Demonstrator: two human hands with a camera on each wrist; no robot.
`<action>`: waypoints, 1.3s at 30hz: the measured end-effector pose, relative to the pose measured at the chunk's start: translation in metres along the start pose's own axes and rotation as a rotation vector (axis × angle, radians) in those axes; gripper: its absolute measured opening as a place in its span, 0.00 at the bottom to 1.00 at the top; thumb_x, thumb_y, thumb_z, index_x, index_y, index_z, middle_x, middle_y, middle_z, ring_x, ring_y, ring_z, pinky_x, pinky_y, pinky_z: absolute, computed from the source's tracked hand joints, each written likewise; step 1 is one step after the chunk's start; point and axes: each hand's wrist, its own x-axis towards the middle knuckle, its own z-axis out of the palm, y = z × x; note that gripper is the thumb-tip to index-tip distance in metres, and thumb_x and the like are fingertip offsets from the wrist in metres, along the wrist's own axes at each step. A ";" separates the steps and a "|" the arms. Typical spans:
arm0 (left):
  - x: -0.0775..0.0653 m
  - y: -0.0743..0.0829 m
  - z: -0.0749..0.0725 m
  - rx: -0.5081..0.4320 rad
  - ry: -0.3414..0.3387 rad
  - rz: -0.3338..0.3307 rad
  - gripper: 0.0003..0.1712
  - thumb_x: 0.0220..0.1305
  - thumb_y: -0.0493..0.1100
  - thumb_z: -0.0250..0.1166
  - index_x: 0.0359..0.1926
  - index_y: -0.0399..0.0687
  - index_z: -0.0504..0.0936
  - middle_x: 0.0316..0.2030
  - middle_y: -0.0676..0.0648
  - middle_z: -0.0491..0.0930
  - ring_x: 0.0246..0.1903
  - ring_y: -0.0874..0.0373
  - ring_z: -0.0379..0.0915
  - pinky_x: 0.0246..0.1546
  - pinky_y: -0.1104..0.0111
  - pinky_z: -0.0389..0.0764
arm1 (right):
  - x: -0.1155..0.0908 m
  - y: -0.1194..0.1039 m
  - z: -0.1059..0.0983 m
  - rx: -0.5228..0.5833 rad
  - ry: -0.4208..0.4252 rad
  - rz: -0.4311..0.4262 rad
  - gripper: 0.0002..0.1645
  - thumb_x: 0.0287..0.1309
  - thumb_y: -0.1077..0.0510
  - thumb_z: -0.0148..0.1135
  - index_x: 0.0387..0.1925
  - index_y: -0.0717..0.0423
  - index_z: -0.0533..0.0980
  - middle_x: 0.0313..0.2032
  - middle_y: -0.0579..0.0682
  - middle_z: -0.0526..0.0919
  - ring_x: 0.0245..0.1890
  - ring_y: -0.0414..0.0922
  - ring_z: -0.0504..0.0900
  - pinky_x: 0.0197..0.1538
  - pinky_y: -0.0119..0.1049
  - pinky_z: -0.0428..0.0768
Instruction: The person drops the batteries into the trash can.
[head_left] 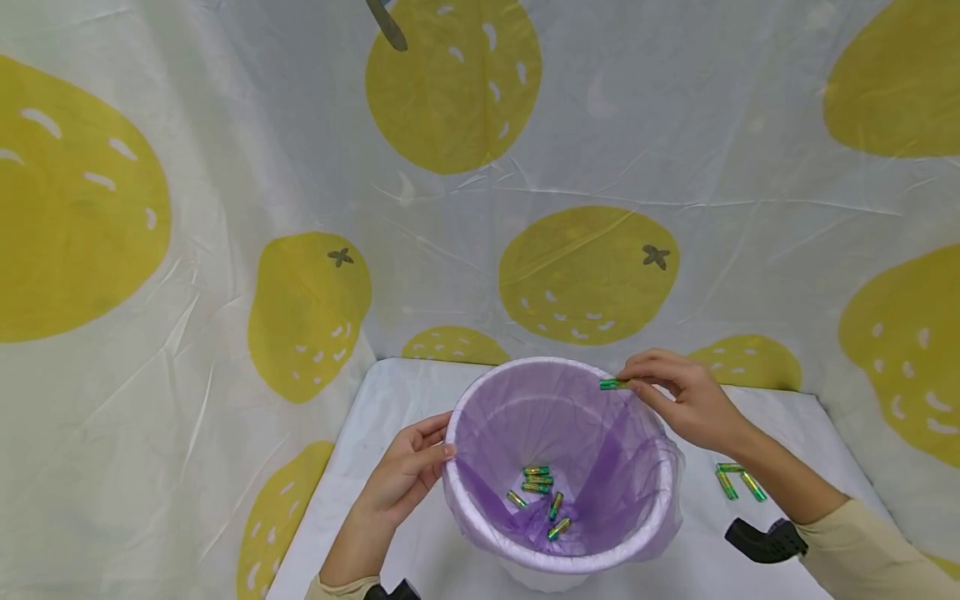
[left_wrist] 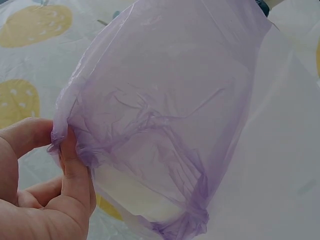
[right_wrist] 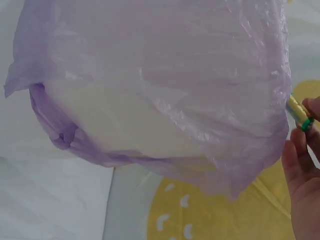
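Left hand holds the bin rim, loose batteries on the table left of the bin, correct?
Wrong side: the head view shows the loose batteries lying on the table right of the bin. The left hand does hold the rim.

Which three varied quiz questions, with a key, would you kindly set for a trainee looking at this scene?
1. True or false: the left hand grips the rim of the bin.
2. The bag lining the bin is: A) red; B) purple; C) black.
3. How many batteries can be seen lying on the table?

Key: 1. True. 2. B. 3. Three.
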 end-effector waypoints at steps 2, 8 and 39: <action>0.000 0.000 0.000 0.001 0.000 -0.001 0.32 0.67 0.23 0.57 0.70 0.17 0.60 0.56 0.34 0.78 0.49 0.53 0.82 0.47 0.70 0.85 | 0.003 -0.001 0.003 -0.011 -0.008 -0.010 0.24 0.53 0.82 0.66 0.49 0.62 0.84 0.48 0.50 0.84 0.50 0.44 0.82 0.54 0.28 0.82; 0.000 0.000 0.002 -0.002 0.010 -0.013 0.33 0.67 0.23 0.58 0.70 0.17 0.60 0.55 0.35 0.78 0.48 0.54 0.82 0.46 0.70 0.85 | 0.006 -0.003 0.005 -0.084 -0.028 -0.003 0.24 0.52 0.77 0.71 0.51 0.59 0.84 0.50 0.46 0.83 0.48 0.44 0.82 0.47 0.29 0.84; 0.003 -0.001 0.001 0.004 0.021 -0.013 0.33 0.67 0.23 0.57 0.71 0.18 0.59 0.56 0.36 0.77 0.48 0.55 0.81 0.46 0.70 0.85 | -0.042 0.012 -0.032 -0.220 0.027 0.114 0.28 0.49 0.79 0.72 0.48 0.52 0.84 0.46 0.46 0.85 0.44 0.35 0.82 0.48 0.21 0.80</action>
